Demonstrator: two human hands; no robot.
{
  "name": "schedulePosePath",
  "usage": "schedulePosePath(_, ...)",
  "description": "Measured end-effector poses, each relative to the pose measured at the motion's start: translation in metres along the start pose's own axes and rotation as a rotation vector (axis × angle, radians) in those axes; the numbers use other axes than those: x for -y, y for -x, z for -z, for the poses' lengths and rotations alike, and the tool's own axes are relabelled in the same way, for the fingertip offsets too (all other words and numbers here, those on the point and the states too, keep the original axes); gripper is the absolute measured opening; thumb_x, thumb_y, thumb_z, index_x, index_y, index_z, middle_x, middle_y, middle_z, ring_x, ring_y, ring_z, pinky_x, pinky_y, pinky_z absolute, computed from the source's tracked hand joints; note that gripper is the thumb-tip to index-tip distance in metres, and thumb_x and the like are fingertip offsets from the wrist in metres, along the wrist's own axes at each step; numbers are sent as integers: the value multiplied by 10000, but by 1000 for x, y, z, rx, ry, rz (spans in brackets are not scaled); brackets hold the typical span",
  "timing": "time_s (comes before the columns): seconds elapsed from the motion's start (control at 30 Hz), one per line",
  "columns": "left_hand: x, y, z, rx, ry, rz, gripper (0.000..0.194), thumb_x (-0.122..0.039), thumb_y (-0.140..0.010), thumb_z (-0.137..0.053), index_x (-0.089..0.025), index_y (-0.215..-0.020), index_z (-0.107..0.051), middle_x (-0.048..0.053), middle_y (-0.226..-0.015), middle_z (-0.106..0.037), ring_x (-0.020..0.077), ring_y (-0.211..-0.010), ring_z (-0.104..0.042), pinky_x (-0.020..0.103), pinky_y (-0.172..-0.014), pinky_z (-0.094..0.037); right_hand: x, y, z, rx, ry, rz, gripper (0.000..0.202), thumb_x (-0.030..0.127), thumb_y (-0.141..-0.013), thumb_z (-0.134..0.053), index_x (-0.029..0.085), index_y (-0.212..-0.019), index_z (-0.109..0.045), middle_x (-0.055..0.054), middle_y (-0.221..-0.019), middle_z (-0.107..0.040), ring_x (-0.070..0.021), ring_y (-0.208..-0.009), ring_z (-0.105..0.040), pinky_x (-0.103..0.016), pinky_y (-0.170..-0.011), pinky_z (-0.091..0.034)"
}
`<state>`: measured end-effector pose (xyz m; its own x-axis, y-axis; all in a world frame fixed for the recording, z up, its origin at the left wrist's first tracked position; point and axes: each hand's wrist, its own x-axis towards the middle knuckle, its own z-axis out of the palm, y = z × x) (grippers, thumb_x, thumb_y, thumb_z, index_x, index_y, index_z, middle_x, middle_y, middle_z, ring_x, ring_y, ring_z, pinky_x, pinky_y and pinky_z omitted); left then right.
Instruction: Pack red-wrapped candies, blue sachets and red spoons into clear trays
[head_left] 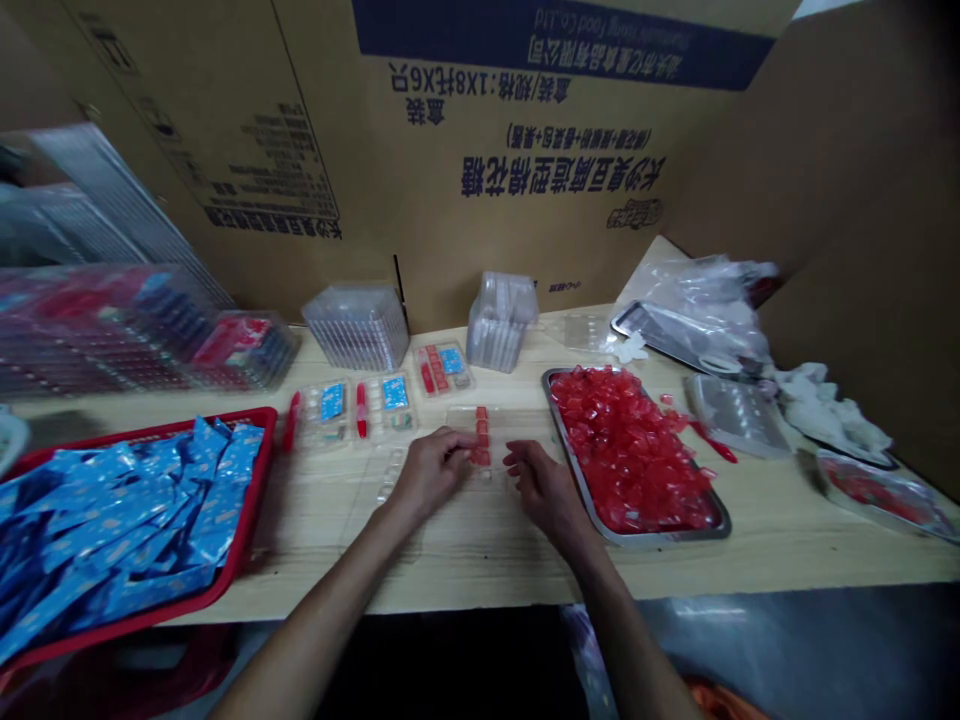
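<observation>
A clear plastic tray (454,415) lies on the table between my hands, with a column of small red cubes (482,427) in its compartments. My left hand (439,465) rests over the left part of this tray, its fingers drawn together at the red cubes; whatever is between the fingertips is hidden. Just right of the cubes, my right hand (538,485) hovers with loosely curled fingers slightly apart, and nothing shows in it. Close to that hand stands a metal tray (551,395) heaped with red jelly-like cubes (630,445).
At left is a red basket (259,470) of blue sachets (142,520). Partly filled clear trays (386,405) and stacks of empty trays (356,325) line the back, before a tall cardboard box (420,220). Plastic bags (690,305) and a red pen-like piece (716,442) lie at right.
</observation>
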<state>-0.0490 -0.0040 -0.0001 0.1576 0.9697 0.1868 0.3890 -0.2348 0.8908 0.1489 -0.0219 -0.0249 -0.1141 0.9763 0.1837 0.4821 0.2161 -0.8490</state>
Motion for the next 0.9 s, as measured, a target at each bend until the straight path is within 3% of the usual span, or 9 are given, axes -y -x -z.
schedulePosePath(0.13, 0, -1, -6, 161, -311, -222, 222, -117, -863, -566, -188, -962, -751, 69, -902, -718, 183, -824, -671, 287, -757, -523, -2, 9, -17, -52, 139, 62, 349, 101, -844, -397, 187, -1156, -528, -91, -980, -734, -224, -881, -699, -373, -793, -529)
schedulePosePath(0.3, 2, 0, -4, 167, -308, -356, 273, -91, -899, -523, -202, -1038, -731, 73, -985, -718, 165, -893, -681, 264, -780, -539, -2, 8, -22, -67, 168, 97, 344, 82, -840, -402, 185, -1141, -534, -87, -973, -717, -211, -897, -681, -351, -810, -526)
schedulePosePath(0.4, 5, 4, -6, 235, -340, -395, 233, -99, -886, -552, -210, -968, -740, 68, -981, -716, 169, -912, -677, 263, -786, -546, -2, 8, -22, -66, 182, 105, 333, 81, -832, -401, 172, -1119, -545, -98, -986, -700, -225, -911, -663, -366, -822, -518)
schedulePosePath(0.5, 8, 9, -15, 288, -404, -384, 264, -72, -867, -538, -221, -938, -744, 67, -1007, -715, 184, -965, -668, 294, -849, -551, 0, 9, -21, -47, 194, 100, 305, 78, -826, -403, 171, -1072, -558, -95, -963, -686, -231, -893, -647, -366, -806, -507)
schedulePosePath(0.73, 9, 15, -27, 291, -480, -258, 424, -37, -882, -436, -230, -1166, -685, 82, -1157, -697, 218, -1082, -635, 375, -964, -524, 2, 7, -21, -18, 185, 79, 248, 93, -826, -397, 188, -974, -572, -88, -918, -677, -228, -882, -642, -365, -813, -501)
schedulePosePath(0.83, -5, 29, -25, 301, -467, -203, 314, -162, -907, -546, -197, -1203, -645, 114, -1210, -661, 250, -1124, -608, 408, -993, -508, -2, 7, -18, -4, 109, 48, 228, 156, -832, -413, 195, -977, -585, -84, -918, -694, -220, -838, -663, -360, -779, -524)
schedulePosePath(0.9, -17, 47, -26, 318, -460, -171, 435, -345, -845, -701, -155, -1225, -608, 152, -1250, -623, 292, -1144, -584, 446, -1002, -500, -7, 9, -12, -21, 60, 2, 244, 229, -852, -422, 195, -1024, -592, -89, -944, -709, -222, -833, -680, -369, -771, -541)
